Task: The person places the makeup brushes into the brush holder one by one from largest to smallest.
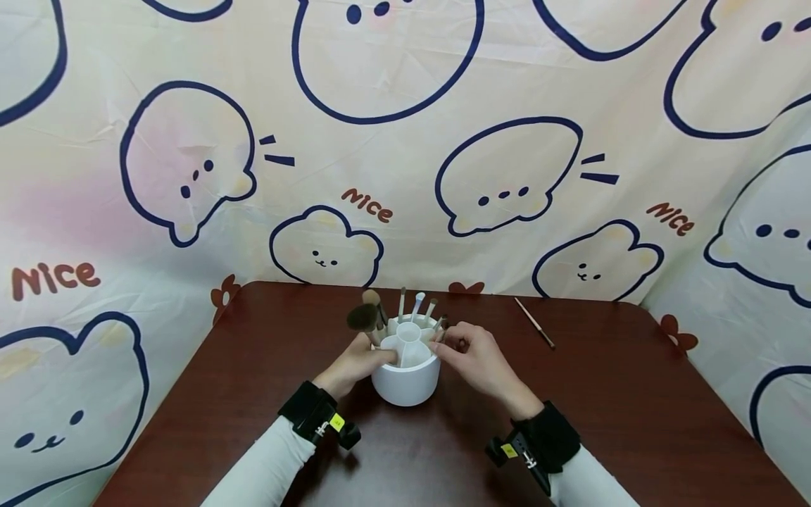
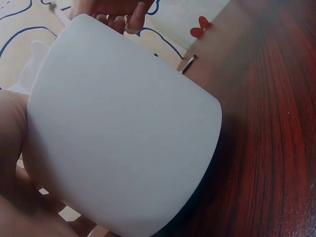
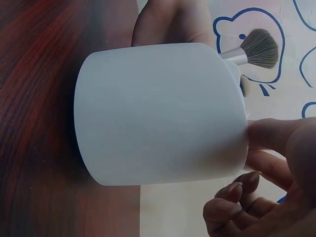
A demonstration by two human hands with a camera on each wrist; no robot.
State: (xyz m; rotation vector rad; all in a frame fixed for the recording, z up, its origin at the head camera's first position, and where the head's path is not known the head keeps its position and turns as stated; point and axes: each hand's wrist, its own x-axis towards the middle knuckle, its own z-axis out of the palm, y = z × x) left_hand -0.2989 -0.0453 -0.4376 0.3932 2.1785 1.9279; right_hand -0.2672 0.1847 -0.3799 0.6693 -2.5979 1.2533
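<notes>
A round white makeup brush holder (image 1: 405, 386) with several compartments stands on the table. My left hand (image 1: 359, 360) grips its left side, thumb over the rim and fingers behind the outer wall. At the right rim, my right hand (image 1: 476, 358) pinches a small makeup brush (image 1: 441, 324) between thumb and forefinger; the fingers hide most of its handle. The other right fingers (image 3: 229, 202) curl beside the holder. A large dark-bristled brush (image 1: 362, 318) leans out at the left, also seen as a fluffy brush (image 3: 261, 48) in the right wrist view. Several slimmer brushes (image 1: 419, 303) stand at the back.
One thin brush (image 1: 535, 324) lies on the dark wooden table (image 1: 285, 324) to the right, toward the back edge. Behind the table hangs a cream cloth (image 1: 405, 155) printed with cartoon animals.
</notes>
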